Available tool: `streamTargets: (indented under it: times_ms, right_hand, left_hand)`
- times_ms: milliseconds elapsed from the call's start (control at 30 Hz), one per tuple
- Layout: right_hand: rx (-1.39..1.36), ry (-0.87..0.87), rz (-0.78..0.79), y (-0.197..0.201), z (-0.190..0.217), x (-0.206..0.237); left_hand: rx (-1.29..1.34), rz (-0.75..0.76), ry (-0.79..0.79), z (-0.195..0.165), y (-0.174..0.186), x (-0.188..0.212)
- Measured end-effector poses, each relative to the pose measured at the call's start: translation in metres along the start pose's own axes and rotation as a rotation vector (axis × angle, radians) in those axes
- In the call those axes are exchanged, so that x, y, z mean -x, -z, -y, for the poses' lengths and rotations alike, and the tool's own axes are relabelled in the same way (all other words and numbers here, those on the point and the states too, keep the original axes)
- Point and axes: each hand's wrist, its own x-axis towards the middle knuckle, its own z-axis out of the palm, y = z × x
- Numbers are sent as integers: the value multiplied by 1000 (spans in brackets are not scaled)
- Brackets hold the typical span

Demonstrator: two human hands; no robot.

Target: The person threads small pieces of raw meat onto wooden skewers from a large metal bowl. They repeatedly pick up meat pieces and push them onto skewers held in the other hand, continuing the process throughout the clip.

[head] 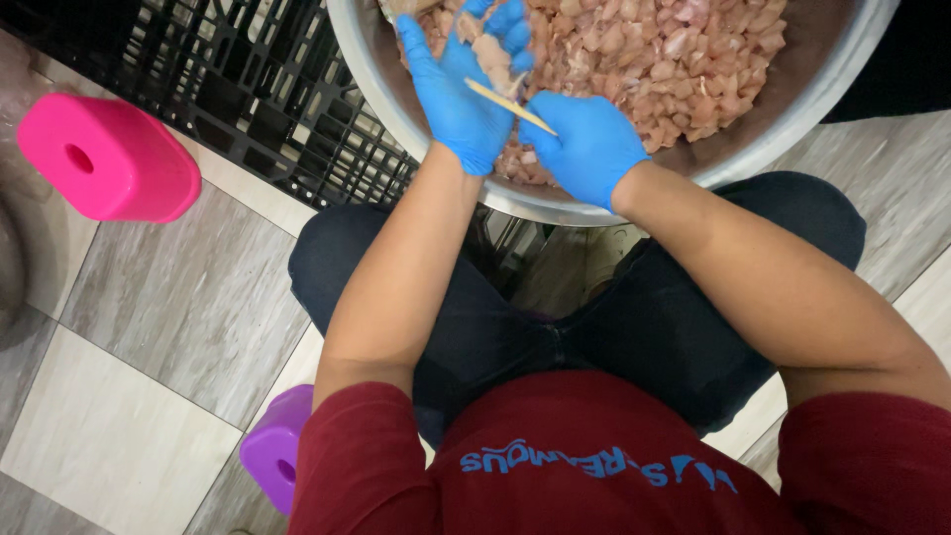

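Note:
A large steel bowl (783,139) full of raw diced chicken (684,59) sits in front of my knees. My left hand (461,84), in a blue glove, cups a piece of chicken (492,52) over the bowl's near side. My right hand (589,144), also gloved in blue, pinches a thin wooden skewer (510,106) whose tip points into the piece in my left hand. Both hands are close together above the meat.
A black plastic crate (267,89) lies on the tiled floor to the left of the bowl. A pink plastic stool (109,159) stands further left. A purple stool (272,451) shows under me. My dark trousers fill the lower middle.

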Motion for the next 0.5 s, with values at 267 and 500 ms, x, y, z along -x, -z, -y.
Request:
streamTargets:
  times_ms: [267, 500]
  right_hand:
    - [67, -53, 76, -1, -2, 0]
    - [-224, -485, 233, 21, -12, -12]
  left_hand:
    - [103, 304, 120, -1, 27, -13]
    - [-27, -77, 64, 15, 75, -55]
